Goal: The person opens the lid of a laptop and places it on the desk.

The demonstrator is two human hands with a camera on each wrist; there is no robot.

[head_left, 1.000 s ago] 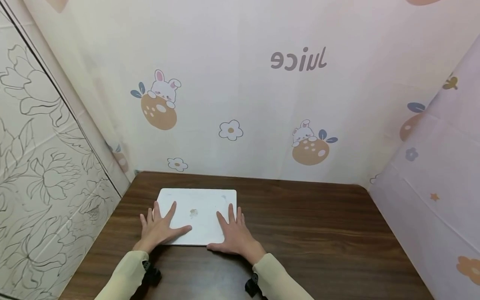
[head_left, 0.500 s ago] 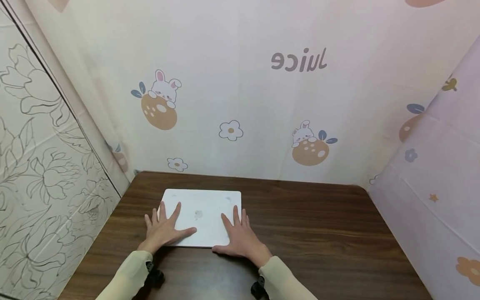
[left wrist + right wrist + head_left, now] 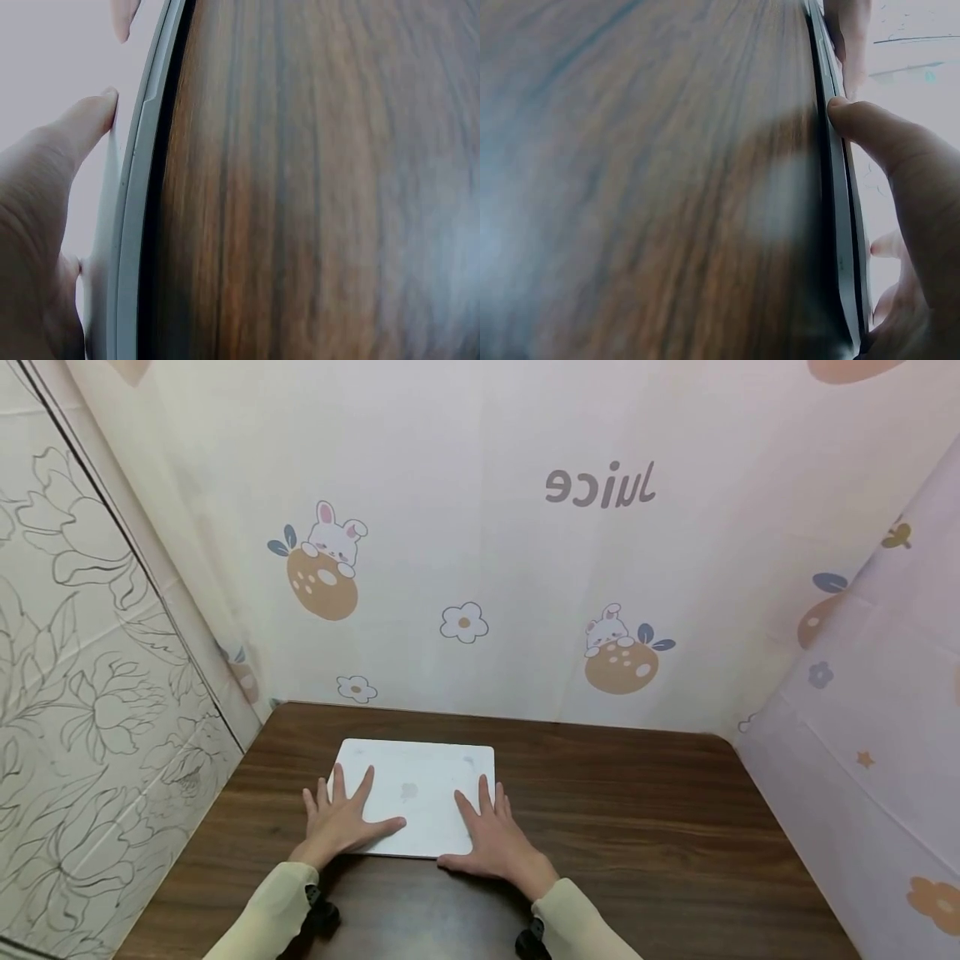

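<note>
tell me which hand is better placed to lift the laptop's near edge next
Probably the right hand: its thumb is at the near edge of the laptop, while the left hand has its thumb on the top, back from that edge.

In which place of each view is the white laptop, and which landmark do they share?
Head: the white laptop lies low, mostly left of centre, partly covered by the left hand and right hand.
Left wrist: the white laptop lies along the left side, grey edge towards the middle.
Right wrist: the white laptop shows mainly as a thin edge, right of centre.
Shared landmark: the brown wooden table.
</note>
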